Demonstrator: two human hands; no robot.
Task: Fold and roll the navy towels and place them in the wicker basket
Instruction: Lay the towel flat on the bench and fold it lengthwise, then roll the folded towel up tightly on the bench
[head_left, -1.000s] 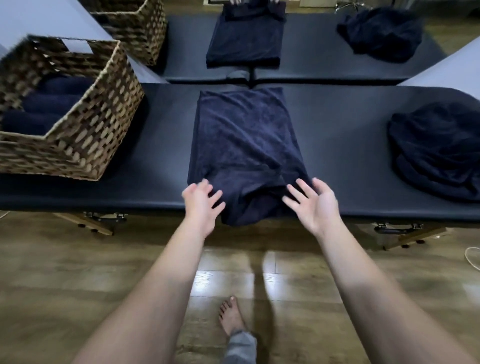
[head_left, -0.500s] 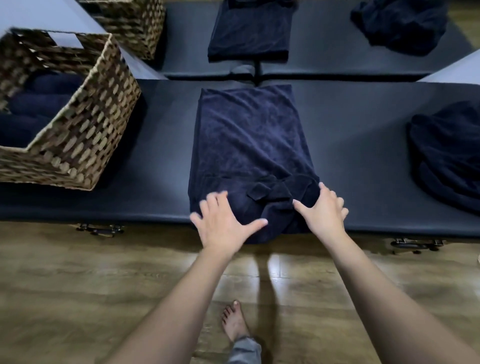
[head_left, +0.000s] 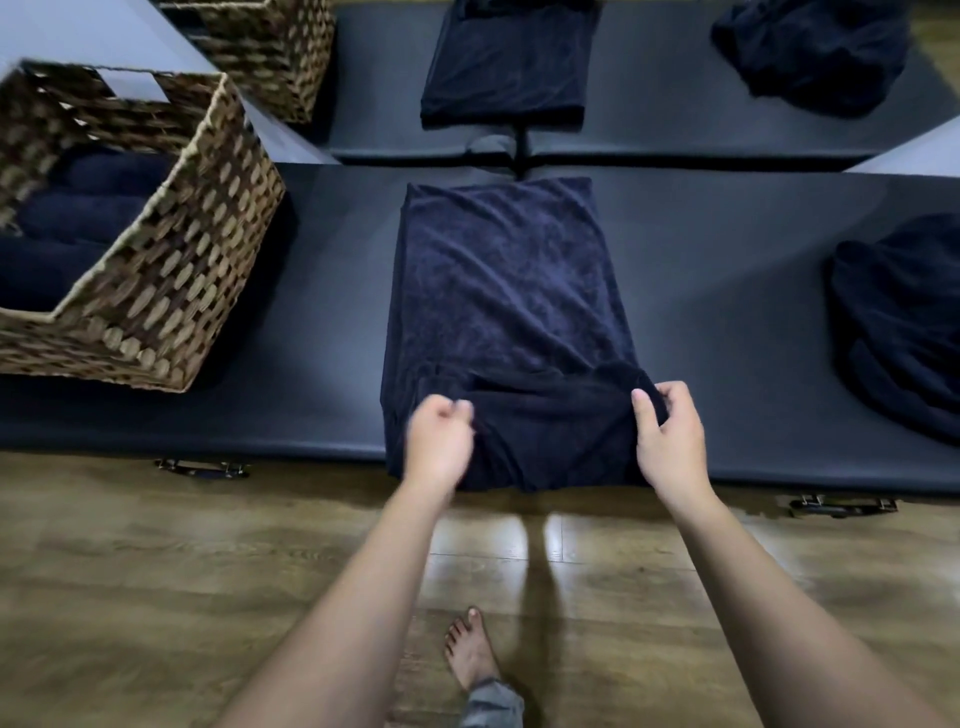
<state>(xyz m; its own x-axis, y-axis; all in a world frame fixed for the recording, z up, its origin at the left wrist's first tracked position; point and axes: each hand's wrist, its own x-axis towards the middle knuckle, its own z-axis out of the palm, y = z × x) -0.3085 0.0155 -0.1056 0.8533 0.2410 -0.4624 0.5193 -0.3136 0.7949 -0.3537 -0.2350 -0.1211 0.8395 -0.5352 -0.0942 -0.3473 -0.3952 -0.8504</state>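
**Two hands at the near end of a folded towel**

Both forearms stretched forward. Left hand (head_left: 439, 441) curled in a pinching grip on the near-left fold; right hand (head_left: 670, 441) pinching the bunched near-right corner. Navy towel (head_left: 506, 291): long folded rectangle, plush, lying mid-tabletop (head_left: 727, 291), near edge overhanging. Wicker basket (head_left: 156, 291) at left, rolled towels (head_left: 88, 208) inside. No legible writing.

Black bench (head_left: 727, 312), basket (head_left: 171, 291), folded towel (head_left: 509, 291), towel heap (head_left: 904, 322)
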